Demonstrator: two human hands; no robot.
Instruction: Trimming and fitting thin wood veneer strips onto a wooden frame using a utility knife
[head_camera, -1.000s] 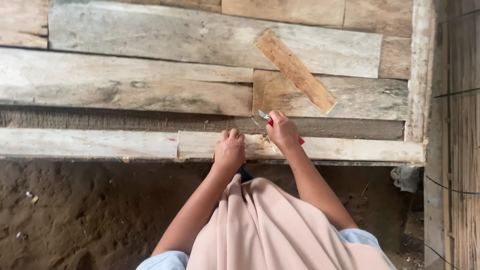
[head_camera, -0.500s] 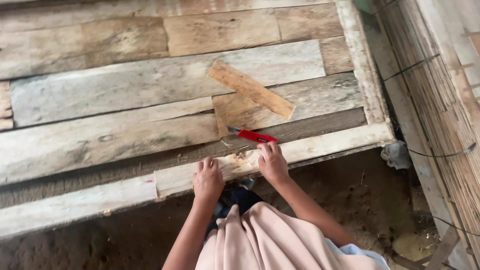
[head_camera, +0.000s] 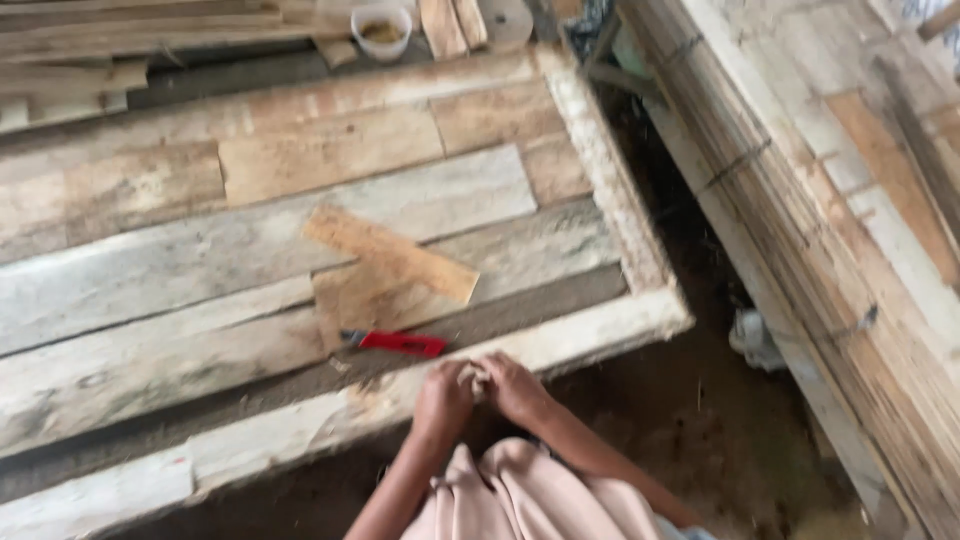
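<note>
Left hand (head_camera: 442, 398) and right hand (head_camera: 515, 388) pressed together at the frame edge (head_camera: 600, 335), fingers curled around something small and pale between them; too blurred to tell what, or which hand has it. Both hands mostly closed, resting on the edge, probably for support while fiddling. Red tool (head_camera: 400, 343) lying flat on the boards just beyond the hands, untouched, within easy reach. One loose short plank (head_camera: 392, 254) lying diagonally across the fixed boards, near the tool. One white cup (head_camera: 382, 28) at the far side, contents unclear. Bamboo wall (head_camera: 830, 190) to the right, dirt floor (head_camera: 680, 420) below. Counted: two hands, one tool, one loose plank, one cup.
</note>
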